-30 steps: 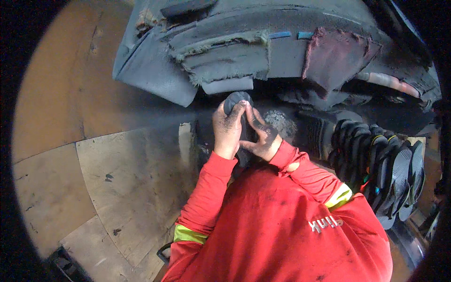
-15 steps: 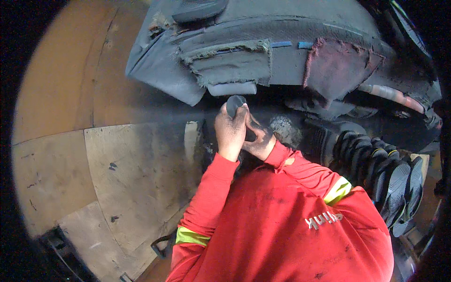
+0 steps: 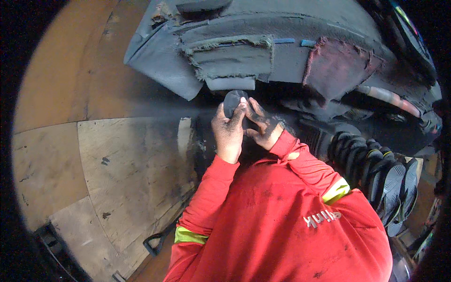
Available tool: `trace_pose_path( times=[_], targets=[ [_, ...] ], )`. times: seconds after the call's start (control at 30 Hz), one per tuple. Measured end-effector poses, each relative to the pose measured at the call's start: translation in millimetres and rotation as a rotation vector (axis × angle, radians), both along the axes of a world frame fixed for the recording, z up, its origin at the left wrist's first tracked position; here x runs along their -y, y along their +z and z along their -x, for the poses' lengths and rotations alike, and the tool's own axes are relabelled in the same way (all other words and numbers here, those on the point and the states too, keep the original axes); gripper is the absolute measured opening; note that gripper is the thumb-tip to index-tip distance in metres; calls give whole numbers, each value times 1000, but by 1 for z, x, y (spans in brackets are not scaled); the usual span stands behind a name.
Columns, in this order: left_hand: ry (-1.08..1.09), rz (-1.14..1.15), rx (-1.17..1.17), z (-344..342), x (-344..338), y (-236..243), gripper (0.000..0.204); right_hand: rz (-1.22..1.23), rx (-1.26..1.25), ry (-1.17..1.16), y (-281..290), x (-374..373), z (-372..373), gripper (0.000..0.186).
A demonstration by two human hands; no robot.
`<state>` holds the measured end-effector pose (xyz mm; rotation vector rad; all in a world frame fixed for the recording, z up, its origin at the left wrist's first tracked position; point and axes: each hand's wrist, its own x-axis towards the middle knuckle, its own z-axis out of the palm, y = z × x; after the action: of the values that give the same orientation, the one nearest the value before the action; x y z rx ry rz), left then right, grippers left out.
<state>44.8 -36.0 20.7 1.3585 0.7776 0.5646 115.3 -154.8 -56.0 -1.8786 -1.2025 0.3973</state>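
Observation:
A black flip-flop sole (image 3: 233, 100) is gripped between my two hands, its rounded end pointing away from me. My left hand (image 3: 228, 129) wraps its left side, thumb lying along the top. On the other side my right hand (image 3: 263, 127) has its thumb and fingers curled on the sole, the fingers dark with dust. Just beyond the sole's tip is a pale grey roller-like bar (image 3: 231, 84), below a frayed grey cloth (image 3: 230, 58) on a dust-covered housing. How far the sole runs back under my hands is hidden.
Several dark flip-flops (image 3: 392, 188) stand in a row at the right. A frayed reddish cloth (image 3: 340, 66) hangs from the housing, near a taped pipe (image 3: 392, 99). Wooden boards (image 3: 136, 174) cover the left side. Another dark sole (image 3: 204, 5) lies on top of the housing.
The sole has turned so more of its rounded face shows. My right hand's fingers have spread and shifted slightly right; my left hand is a little further left.

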Motion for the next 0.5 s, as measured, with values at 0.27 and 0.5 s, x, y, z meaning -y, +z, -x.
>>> trace_pose_path(
  times=[0.27, 0.5],
  targets=[
    [43, 308, 97, -2, 0, -2, 16, 282, 69, 60, 32, -1, -11, 76],
    [47, 395, 213, -2, 10, -7, 25, 357, 267, -20, 50, 4, -17, 73]
  ],
)
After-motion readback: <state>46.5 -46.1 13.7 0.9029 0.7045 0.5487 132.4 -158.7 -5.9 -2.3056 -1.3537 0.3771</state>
